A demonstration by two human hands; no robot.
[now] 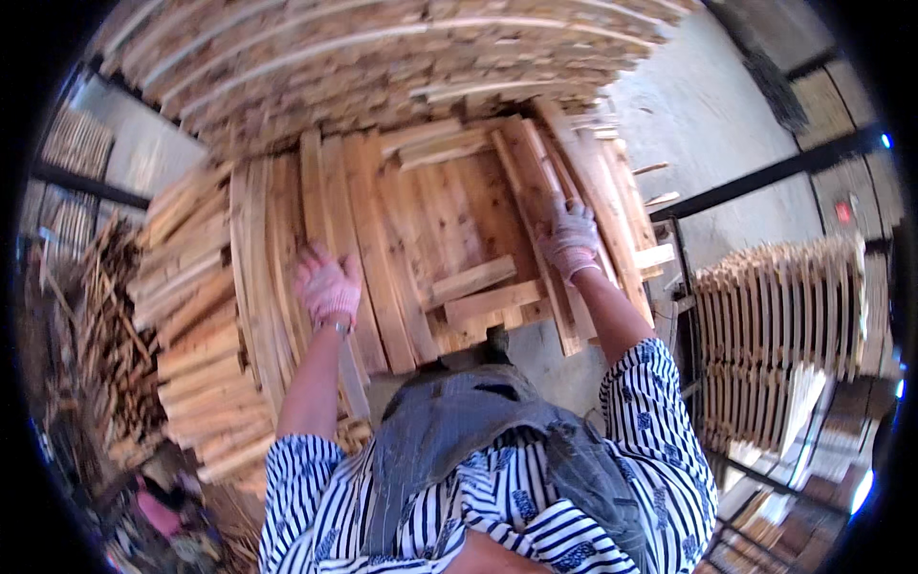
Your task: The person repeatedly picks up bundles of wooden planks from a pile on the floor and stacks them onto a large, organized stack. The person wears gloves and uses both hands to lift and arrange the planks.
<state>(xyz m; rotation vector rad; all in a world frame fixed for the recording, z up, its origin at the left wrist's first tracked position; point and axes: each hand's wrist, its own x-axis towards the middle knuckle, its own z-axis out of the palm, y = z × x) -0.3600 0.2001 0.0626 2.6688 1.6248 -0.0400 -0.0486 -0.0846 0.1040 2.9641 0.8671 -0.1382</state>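
My left hand (328, 280), in a pale glove, lies with its fingers spread on long planed boards (330, 191) at the left of the work surface. My right hand (571, 234), also gloved, rests on a narrow board (526, 182) at the right, fingers pointing away from me and thumb apart. Neither hand visibly wraps around a board. Between the hands lies a wide knotty wooden panel (459, 210). Short wood pieces (473, 279) sit across its near end, and another short strip (445, 150) crosses its far end.
A tall stack of slats (382, 67) rises beyond the work surface. Short boards (206, 383) are piled at the left, beside scrap sticks (120, 335). Slatted stacks (779, 306) stand at the right on the concrete floor (684, 96), near a dark metal bar (765, 177).
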